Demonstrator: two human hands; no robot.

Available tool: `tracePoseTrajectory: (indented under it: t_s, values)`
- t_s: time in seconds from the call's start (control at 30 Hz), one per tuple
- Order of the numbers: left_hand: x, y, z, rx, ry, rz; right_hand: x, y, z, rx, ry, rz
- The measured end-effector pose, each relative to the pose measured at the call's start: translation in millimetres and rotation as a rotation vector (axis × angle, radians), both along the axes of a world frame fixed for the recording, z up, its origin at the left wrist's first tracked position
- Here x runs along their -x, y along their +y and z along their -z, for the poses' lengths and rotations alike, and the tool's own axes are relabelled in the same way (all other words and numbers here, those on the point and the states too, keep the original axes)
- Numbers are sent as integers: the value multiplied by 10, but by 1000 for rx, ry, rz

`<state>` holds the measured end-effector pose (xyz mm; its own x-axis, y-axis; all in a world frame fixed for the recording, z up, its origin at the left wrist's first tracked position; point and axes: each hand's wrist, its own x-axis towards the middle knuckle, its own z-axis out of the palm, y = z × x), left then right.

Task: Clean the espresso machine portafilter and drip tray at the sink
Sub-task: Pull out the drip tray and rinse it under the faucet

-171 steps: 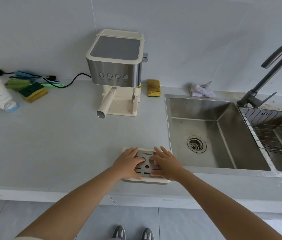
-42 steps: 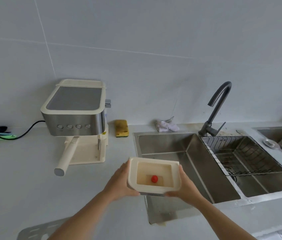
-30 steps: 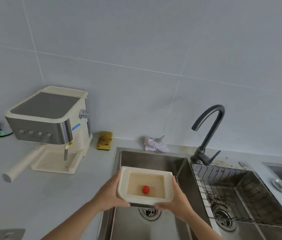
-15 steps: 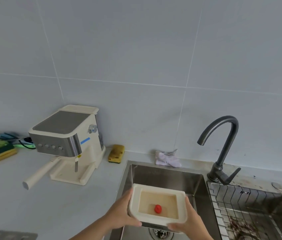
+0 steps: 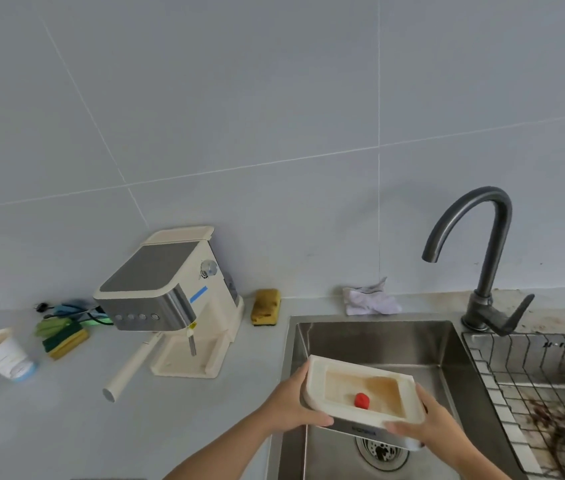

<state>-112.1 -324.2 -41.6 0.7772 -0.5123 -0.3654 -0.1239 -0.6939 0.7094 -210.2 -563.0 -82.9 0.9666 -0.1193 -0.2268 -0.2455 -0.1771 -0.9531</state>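
**Kitchen counter and sink: drip tray held over the basin**

1. Paper cup (image 5: 2,353): white, stained inside, standing on the grey countertop (image 5: 66,427) at the far left.
2. Stacked sponges (image 5: 64,336): green and yellow, lying near the wall, with a dark cable (image 5: 66,308) behind them.
3. Espresso machine (image 5: 170,296): cream and steel, standing against the wall; the drip tray's place at its base is bare.
4. Portafilter (image 5: 132,368): locked in the machine, its long cream handle pointing out over the counter.
5. Yellow sponge (image 5: 266,307): soiled, lying between the machine and the sink.
6. Left hand (image 5: 291,403): fingers curled round the tray's left edge, thumb along the near rim.
7. Drip tray (image 5: 316,382): cream, grille off, held in the air above the left basin and tilted down to the right. Brownish liquid lies in its well, beside a red float (image 5: 361,400).
8. Sink (image 5: 378,341): stainless steel, its drain (image 5: 383,450) showing under the tray.
9. Cloth (image 5: 371,301): white, crumpled on the ledge behind the sink.
10. Right hand (image 5: 426,420): grasping the tray's near right corner.
11. Faucet (image 5: 481,254): dark, gooseneck, its spout well above the tray.
12. Wire rack (image 5: 533,375): set in the right basin, stained.
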Motion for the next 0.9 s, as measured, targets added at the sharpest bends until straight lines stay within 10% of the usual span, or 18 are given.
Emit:
tracePoseTrajectory:
  t_s: [0.9]
  values:
    - [-256,-188,-184,-4,45,-79,14,165,193,-316,151,177]
